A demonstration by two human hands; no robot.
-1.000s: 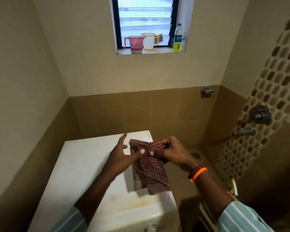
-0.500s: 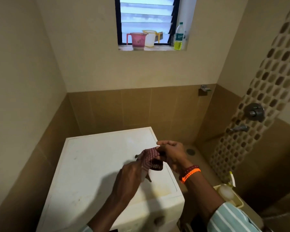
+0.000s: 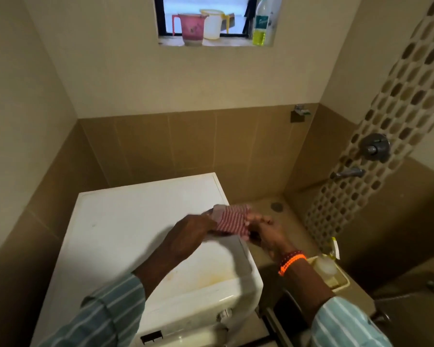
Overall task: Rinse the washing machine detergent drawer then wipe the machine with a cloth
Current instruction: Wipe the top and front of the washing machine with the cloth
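Note:
A red and white checked cloth (image 3: 232, 219), folded small, is held flat between my two hands just above the right edge of the white washing machine (image 3: 135, 221). My left hand (image 3: 193, 230) grips its left side and my right hand (image 3: 263, 230), with an orange bead bracelet at the wrist, grips its right side. A yellowish stain marks the machine's top near the front. A dark rectangular slot (image 3: 151, 337) shows on the front panel at the bottom of the view. The detergent drawer itself I cannot make out.
A tap (image 3: 347, 173) and a round valve knob (image 3: 375, 147) stick out of the right wall. A floor drain (image 3: 276, 206) lies in the corner. A pale tray with soap (image 3: 336, 279) sits low right. A pink jug (image 3: 192, 27), white jug and bottle stand on the window sill.
The cloth went from hanging open, to bunched, to a small flat fold held between both hands. The hands shifted to the machine's right edge, and the view tilted down.

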